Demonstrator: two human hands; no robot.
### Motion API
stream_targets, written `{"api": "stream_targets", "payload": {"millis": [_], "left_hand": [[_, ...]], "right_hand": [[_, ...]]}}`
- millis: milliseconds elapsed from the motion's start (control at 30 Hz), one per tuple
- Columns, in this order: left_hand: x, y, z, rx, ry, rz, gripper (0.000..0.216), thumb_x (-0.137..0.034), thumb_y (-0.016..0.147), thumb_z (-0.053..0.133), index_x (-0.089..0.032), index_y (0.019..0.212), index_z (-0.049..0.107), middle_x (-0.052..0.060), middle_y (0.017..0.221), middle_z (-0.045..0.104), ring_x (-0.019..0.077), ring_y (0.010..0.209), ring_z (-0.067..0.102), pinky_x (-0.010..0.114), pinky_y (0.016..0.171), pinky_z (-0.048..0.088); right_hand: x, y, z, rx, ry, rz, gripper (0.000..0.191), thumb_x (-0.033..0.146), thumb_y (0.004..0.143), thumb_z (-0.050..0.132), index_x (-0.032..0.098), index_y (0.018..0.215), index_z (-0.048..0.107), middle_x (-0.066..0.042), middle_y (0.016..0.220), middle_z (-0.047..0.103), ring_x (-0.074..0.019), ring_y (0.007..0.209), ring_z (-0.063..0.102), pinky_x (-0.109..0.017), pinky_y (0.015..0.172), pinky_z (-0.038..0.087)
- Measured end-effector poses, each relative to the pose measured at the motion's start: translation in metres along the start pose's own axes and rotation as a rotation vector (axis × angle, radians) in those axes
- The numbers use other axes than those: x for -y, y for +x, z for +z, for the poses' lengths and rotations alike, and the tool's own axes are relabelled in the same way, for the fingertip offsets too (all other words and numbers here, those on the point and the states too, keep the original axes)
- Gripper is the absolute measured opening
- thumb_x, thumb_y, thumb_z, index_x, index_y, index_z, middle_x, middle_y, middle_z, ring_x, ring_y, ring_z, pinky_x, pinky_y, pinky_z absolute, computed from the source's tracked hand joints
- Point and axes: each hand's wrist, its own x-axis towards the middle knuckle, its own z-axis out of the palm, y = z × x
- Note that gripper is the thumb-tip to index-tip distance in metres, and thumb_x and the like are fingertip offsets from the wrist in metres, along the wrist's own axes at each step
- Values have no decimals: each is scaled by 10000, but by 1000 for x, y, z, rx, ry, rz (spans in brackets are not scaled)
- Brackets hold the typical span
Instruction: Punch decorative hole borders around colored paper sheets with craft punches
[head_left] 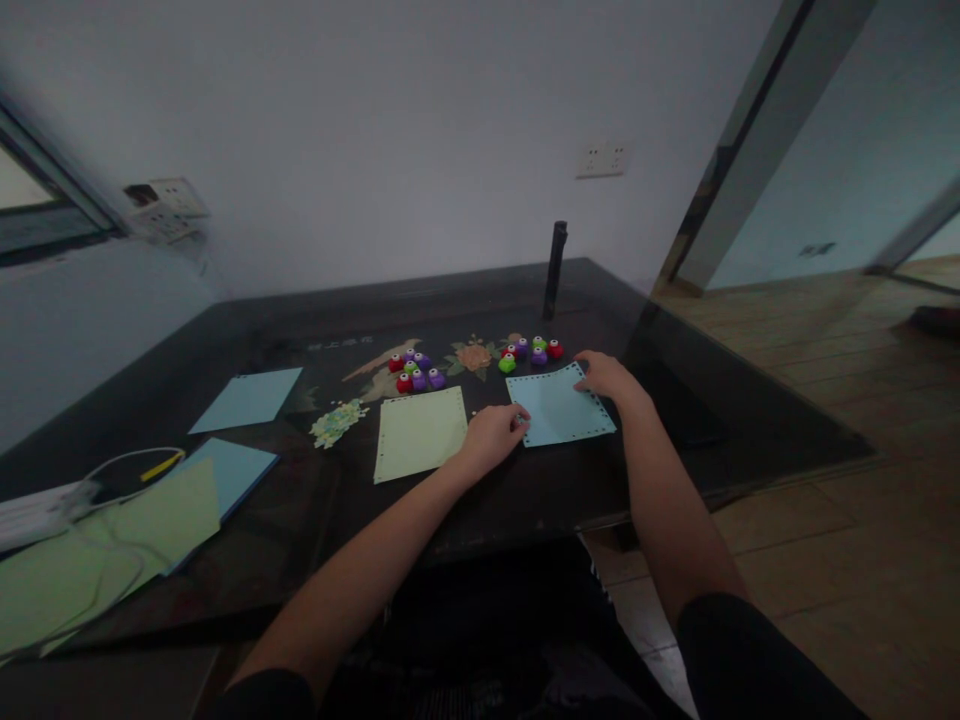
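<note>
A light blue sheet of paper (561,405) with small dark dots or holes along its edges lies before me, its upper right part slightly curved. My left hand (495,436) is at its left edge, thumb and fingers curled together; whatever they pinch is too small to make out. At the upper right corner of the sheet, my right hand (606,378) has thumb and forefinger spread apart, the thumb over the paper. Beside my left hand lies a pale green sheet (420,432) with similar dots along its edges. A heap of small green and blue paper bits (337,424) is further left.
Two clusters of red, green and purple one-eyed figures (417,371) (531,351) stand behind the sheets. More blue paper (251,398) and green paper (176,510) lie left, near a white cable (139,452). A black upright post (555,270) stands at the dark table's (480,510) back.
</note>
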Motion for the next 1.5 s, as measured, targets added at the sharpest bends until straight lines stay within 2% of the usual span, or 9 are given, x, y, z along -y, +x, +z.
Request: {"api": "stream_targets", "payload": {"millis": [200,400,600,700,767,867,1033,1300,1500], "left_hand": [[-5,-2,-7,-17,94,62,207,-255,816,522,-226,968,659,23,751,674,173,689,602,263,661,425],[5,-6,-46,-106,17,60,235,-284,842,473,-212,976,653,29,772,665,165,695,588,260,643,430],[89,-32,-101,-222,209,-106,201,-235,824,482,-197,925,651,57,907,666,198,818,595,326,784,450],[128,-47,-109,-277,319,-211,231,-238,798,527,-150,977,641,119,1002,633,265,989,555,388,902,404],[141,-52,-108,-226,366,-276,343,-332,776,576,-157,1069,609,136,1096,597,287,1052,526,399,924,387],[144,-52,-103,-159,403,-355,481,-433,739,613,-169,1139,571,146,1163,562,303,1090,500,406,939,370],[137,-51,-104,-132,391,-335,403,-416,740,623,-177,1065,620,138,1099,570,292,1035,519,391,924,377],[137,-47,-104,-217,338,-324,421,-270,698,662,-159,1099,596,117,1036,566,260,951,554,354,863,415],[137,-43,-108,-262,181,-401,302,-270,705,624,-135,975,647,72,804,628,223,779,590,319,718,438]], "right_hand": [[15,-9,-9,-104,-68,77,555,254,609,745,226,1144,603,-134,1056,632,-279,914,606,-365,705,457],[48,-20,-2,-171,87,-178,274,248,710,663,231,983,669,-46,840,656,-192,761,605,-293,655,434],[110,-40,19,16,209,-593,150,218,772,617,198,903,687,-41,833,673,-175,755,609,-277,688,439],[142,-44,35,80,90,-689,200,277,788,620,187,957,678,-78,917,673,-214,833,615,-299,714,442],[158,-42,47,70,4,-731,267,325,802,612,166,1011,661,-119,1040,644,-249,977,585,-319,798,431],[172,-35,65,61,-101,-721,364,401,805,600,138,1054,639,-166,1115,596,-292,1100,509,-360,869,409],[169,-28,77,47,-160,-723,395,435,791,606,155,1068,629,-156,1120,564,-302,1091,483,-390,865,415],[163,-28,77,-1,-37,-685,401,363,749,671,165,1089,597,-116,1083,591,-269,1061,514,-362,854,427],[163,-28,80,-8,-17,-666,392,341,739,684,168,1081,604,-109,1092,599,-270,1065,510,-370,859,423]]}}
